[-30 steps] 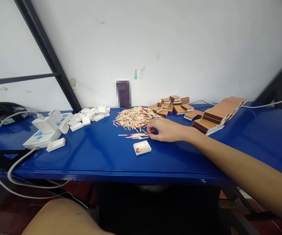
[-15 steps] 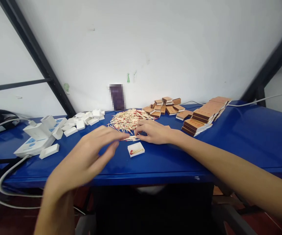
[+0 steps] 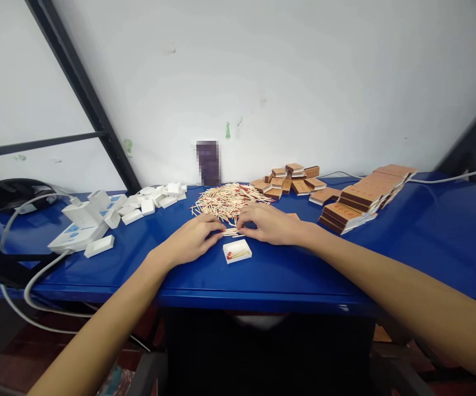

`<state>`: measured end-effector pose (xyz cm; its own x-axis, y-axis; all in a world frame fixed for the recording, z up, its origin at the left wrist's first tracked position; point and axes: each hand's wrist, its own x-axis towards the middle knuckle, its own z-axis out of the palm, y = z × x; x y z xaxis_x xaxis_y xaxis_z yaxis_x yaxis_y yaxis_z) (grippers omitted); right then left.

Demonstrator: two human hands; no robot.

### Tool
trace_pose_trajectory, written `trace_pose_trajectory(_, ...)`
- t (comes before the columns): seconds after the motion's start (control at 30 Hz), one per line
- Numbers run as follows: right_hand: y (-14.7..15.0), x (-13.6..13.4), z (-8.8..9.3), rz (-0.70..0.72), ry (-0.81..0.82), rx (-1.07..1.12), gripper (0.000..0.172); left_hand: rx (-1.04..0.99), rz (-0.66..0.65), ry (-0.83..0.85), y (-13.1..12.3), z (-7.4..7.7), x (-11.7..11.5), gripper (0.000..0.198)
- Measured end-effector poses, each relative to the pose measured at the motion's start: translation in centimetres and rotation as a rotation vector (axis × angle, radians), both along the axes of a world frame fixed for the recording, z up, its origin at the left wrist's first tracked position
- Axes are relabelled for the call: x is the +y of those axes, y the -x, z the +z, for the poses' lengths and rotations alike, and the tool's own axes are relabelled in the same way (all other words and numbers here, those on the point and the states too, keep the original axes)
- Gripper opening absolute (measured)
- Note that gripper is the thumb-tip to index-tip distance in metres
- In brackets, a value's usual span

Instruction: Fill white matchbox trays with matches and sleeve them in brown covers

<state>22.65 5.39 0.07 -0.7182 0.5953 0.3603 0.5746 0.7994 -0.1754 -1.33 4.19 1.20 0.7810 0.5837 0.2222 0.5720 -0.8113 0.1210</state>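
Sitting closest on the glossy blue desk [image 3: 304, 272] is one white matchbox tray [image 3: 234, 246], shallow and open, looks like thin card, with just a few red-tipped matches [image 3: 239, 254] in it. So I'd call that one barely started, plenty of bare floor left. Off to the left there's a lone white tray [image 3: 99, 246] of the same boxy kind.

Just past the near tray is a small, roughly lined-up bunch of matches [image 3: 232, 232], bare pale wood sticks. Left hand [image 3: 192, 239] is curled at one end of it, right hand [image 3: 268, 223] at the other, thumb and fingertips close together on both. Can't tell if either is really pinching any sticks.

Right behind is the big messy match heap [image 3: 227, 199], spiky and pointing every which way, so most of the loose stuff looks unsorted. Flanking it: a jumble of white trays [image 3: 155, 199] and, right, brown cardboard matchboxes [image 3: 299, 184], some scattered, others in neat stepped stacks [image 3: 370, 192]. No idea what's inside those. Plain scuffed wall [image 3: 304, 82] behind.
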Motion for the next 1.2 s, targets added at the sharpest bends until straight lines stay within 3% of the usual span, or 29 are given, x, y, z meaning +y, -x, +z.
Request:
trace_pose_trajectory(0.1, -0.1, -0.1, 0.0, -0.005, -0.009, 0.015, 0.011, -0.056, -0.019, 0.035, 0.8, 0.1, 0.6, 0.03)
trace_pose_trajectory(0.3, -0.3, -0.8, 0.7, 0.032, -0.006, 0.045, 0.009, -0.083, 0.088, 0.013, 3.1, 0.1, 1.0, 0.026)
trace_pose_trajectory(0.53, -0.6, -0.8, 0.7, -0.015, 0.12, -0.038, 0.01, -0.046, 0.151, 0.037, 3.4, 0.0, 1.4, 0.017)
trace_pose_trajectory(0.73, 0.0, -1.3, 1.1, -0.08, 0.164, -0.049, 0.013, -0.077, 0.294, 0.095, 3.4, -0.3, -0.5, 0.012)
trace_pose_trajectory(0.93, 0.1, -1.8, 1.6, -0.114, 0.23, -0.017, 0.026, -0.194, 0.29, 0.165, 2.6, -0.5, -2.9, 0.011)
trace_pose_trajectory(1.07, -0.3, -1.6, 1.7, -0.07, 0.236, -0.003, 0.014, -0.197, 0.259, 0.143, 2.7, -0.5, -2.9, 0.011)
trace_pose_trajectory(1.2, -0.7, -0.8, 1.1, 0.052, 0.219, -0.028, 0.025, -0.199, 0.247, 0.099, 2.7, -0.5, -2.6, 0.014)
